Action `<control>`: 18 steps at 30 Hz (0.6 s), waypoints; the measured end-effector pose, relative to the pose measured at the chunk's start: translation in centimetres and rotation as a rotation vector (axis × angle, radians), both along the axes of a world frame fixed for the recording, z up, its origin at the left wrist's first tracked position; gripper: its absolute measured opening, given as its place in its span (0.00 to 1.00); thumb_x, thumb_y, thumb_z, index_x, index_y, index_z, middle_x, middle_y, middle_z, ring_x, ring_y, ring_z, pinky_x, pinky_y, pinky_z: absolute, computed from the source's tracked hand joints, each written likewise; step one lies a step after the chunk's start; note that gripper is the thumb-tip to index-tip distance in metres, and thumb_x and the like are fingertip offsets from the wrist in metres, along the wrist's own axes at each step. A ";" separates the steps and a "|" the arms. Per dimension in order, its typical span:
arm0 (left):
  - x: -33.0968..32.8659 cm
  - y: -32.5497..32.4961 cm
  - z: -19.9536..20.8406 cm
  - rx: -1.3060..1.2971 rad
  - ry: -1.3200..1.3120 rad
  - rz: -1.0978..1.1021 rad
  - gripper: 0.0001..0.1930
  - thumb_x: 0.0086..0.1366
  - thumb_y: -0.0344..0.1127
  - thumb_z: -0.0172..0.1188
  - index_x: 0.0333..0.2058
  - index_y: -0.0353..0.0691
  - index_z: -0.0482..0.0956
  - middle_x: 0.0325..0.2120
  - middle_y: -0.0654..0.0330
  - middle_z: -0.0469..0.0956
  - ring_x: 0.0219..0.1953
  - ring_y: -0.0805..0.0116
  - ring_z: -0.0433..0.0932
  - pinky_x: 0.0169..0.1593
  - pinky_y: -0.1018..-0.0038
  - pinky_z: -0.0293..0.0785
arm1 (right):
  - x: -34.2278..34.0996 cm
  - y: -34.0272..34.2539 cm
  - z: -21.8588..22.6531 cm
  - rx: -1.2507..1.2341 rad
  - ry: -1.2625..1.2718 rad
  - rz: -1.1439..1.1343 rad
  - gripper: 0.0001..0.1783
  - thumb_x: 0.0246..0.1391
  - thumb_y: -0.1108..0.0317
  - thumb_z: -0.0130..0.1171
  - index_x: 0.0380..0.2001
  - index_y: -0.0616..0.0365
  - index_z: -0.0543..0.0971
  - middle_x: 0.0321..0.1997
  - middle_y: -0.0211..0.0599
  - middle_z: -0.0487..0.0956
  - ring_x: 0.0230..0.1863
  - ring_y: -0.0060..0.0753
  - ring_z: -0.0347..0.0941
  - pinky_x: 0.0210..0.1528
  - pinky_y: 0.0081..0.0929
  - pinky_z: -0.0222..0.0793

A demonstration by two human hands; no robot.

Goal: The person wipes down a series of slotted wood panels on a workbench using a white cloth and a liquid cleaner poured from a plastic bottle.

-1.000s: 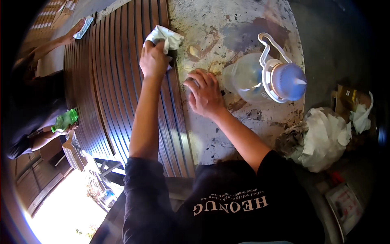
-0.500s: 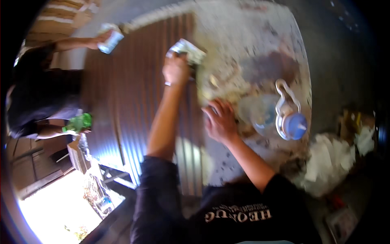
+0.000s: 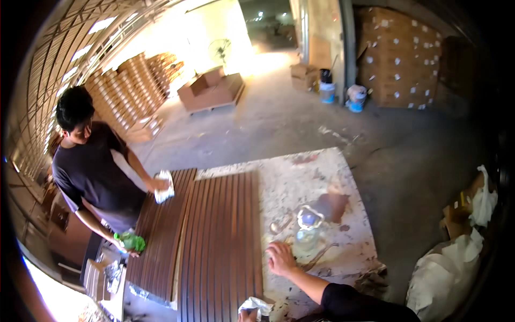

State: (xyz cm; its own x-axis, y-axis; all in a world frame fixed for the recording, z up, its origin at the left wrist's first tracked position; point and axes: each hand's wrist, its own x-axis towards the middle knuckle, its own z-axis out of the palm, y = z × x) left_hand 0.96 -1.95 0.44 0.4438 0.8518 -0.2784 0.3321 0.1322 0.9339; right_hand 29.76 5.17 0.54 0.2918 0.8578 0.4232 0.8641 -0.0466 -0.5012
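Your left fingers [image 3: 247, 315] grasp cloth [image 3: 260, 304] at panel's [image 3: 220, 236] edge; right fingers [image 3: 274, 251] loose, apparently empty, over tabletop [image 3: 316, 167]. Best wipe lengthwise, pressing evenly.

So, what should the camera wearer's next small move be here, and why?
Probably to slide the white cloth forward along the brown grooved panel: the left hand holds the cloth by the panel's right edge, low in view, the panel's length stretches ahead, and the right hand, beside the panel, looks empty.
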 end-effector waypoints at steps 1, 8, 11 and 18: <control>2.6 1.0 1.0 0.388 0.262 -0.112 0.19 0.52 0.39 0.62 0.43 0.42 0.77 0.42 0.52 0.75 0.47 0.51 0.74 0.48 0.61 0.72 | 0.9 -0.2 -1.6 -0.082 -0.041 -0.038 0.23 0.43 0.67 0.57 0.46 0.55 0.72 0.56 0.39 0.66 0.64 0.44 0.56 0.66 0.50 0.47; 10.6 8.8 0.4 0.866 0.622 -0.120 0.19 0.36 0.35 0.69 0.33 0.50 0.80 0.36 0.51 0.72 0.38 0.49 0.75 0.38 0.60 0.75 | 0.5 -3.4 -2.6 -0.276 -0.027 0.115 0.27 0.53 0.64 0.51 0.57 0.54 0.66 0.67 0.39 0.57 0.71 0.43 0.45 0.69 0.50 0.41; 7.5 3.5 0.9 0.734 0.686 -0.147 0.16 0.49 0.45 0.63 0.37 0.49 0.79 0.37 0.49 0.75 0.43 0.50 0.74 0.44 0.60 0.74 | 0.6 -4.8 -2.0 -0.401 -0.076 0.119 0.27 0.57 0.61 0.46 0.61 0.52 0.62 0.70 0.39 0.53 0.73 0.42 0.41 0.71 0.49 0.37; 0.5 -2.9 1.7 0.665 0.601 -0.143 0.27 0.55 0.37 0.59 0.56 0.44 0.69 0.51 0.45 0.71 0.55 0.44 0.67 0.57 0.56 0.65 | -1.4 -3.4 -2.0 -0.153 -0.135 0.125 0.25 0.50 0.64 0.53 0.54 0.53 0.69 0.64 0.39 0.62 0.68 0.42 0.52 0.66 0.47 0.48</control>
